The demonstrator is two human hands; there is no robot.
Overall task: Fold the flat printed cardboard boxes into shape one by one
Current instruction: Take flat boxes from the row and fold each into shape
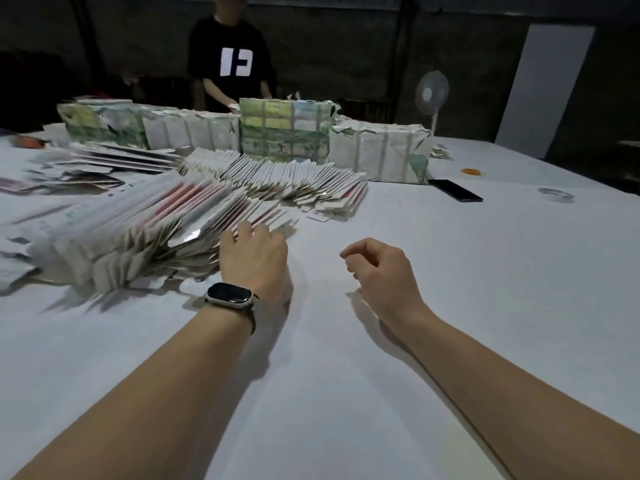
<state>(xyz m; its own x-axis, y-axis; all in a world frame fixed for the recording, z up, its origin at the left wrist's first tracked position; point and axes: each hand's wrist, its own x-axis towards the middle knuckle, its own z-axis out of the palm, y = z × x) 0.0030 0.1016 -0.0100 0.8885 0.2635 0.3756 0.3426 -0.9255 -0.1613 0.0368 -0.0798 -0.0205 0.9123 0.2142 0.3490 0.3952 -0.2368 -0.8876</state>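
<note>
A fanned stack of flat printed cardboard boxes point(145, 230), white with pink and red edges, lies on the white table point(346, 393) at the left. My left hand point(254, 254), with a watch on the wrist, lies at the near right end of that stack, its fingertips touching the top boxes. My right hand point(377, 268) hovers over bare table to the right, fingers loosely curled and holding nothing. A second fanned row of flat boxes point(284, 178) lies further back.
Wrapped bundles point(284, 129) stand in a row across the far middle of the table. A black phone point(455, 190), a clear tape roll point(556, 194) and an orange object point(471, 172) lie at the right. A person in a black shirt point(232, 60) stands behind; a fan point(432, 93) stands at the back right.
</note>
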